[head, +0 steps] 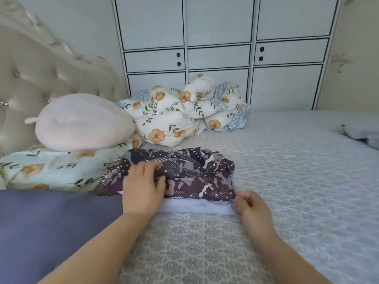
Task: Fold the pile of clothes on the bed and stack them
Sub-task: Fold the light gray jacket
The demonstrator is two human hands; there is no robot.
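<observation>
A dark purple patterned garment (190, 177), folded into a rough rectangle, lies on top of a folded pale blue cloth (194, 207) on the bed (297, 171). My left hand (143, 187) rests flat on the patterned garment's left part, fingers spread and pressing it down. My right hand (252, 210) is at the stack's right front corner, fingers curled and pinching the edge of the pale blue cloth.
A plain blue-purple cloth (51, 232) covers the near left. A floral pillow (51, 169) and a round cream cushion (82, 124) lie at left by the tufted headboard (30, 78). A bunched floral quilt (184, 111) sits at the back before a white wardrobe (221, 48). Another grey cloth (361, 134) lies far right.
</observation>
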